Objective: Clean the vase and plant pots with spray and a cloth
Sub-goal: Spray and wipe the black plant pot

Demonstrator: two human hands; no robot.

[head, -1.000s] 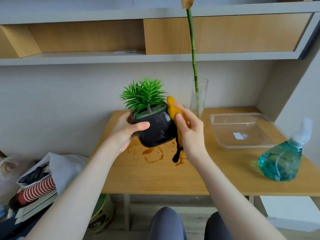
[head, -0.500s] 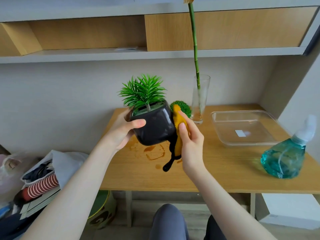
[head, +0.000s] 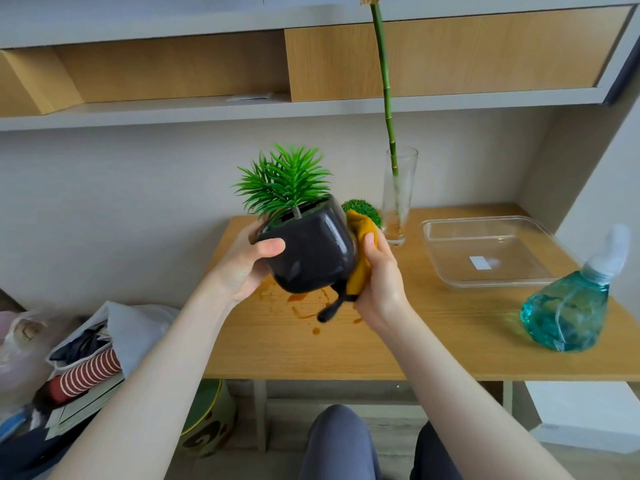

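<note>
1. Left hand (head: 242, 265) curled round the black plant pot (head: 311, 252), thumb across the near face, fingers behind the far side; pot lifted clear above the tabletop (head: 398, 341) and tilted toward the right.
2. Spiky green artificial plant (head: 282, 183) rising from the pot's top opening.
3. Right hand (head: 379, 275) gripping the mustard-yellow cloth (head: 360, 247), fingers closed on it and pressing it against the pot's right side; a dark end of the cloth dangling below the hand.
4. Brownish wet stains (head: 304, 306) on the tabletop directly beneath the raised pot.
5. Small round green plant ball (head: 363, 209) just behind the cloth, its pot hidden.
6. Tall clear glass vase (head: 400, 192) standing at the back of the tabletop, holding one long green stem (head: 384, 81) that reaches past the upper edge of view.
7. Clear plastic tray (head: 429, 233) to the right of the vase, a small white label on its floor.
8. Teal spray bottle (head: 568, 313) with a white nozzle near the tabletop's right front edge, well apart from both hands.
9. Wall shelf (head: 138, 114) above; bags and a striped bundle (head: 86, 374) on the floor at the left.
</note>
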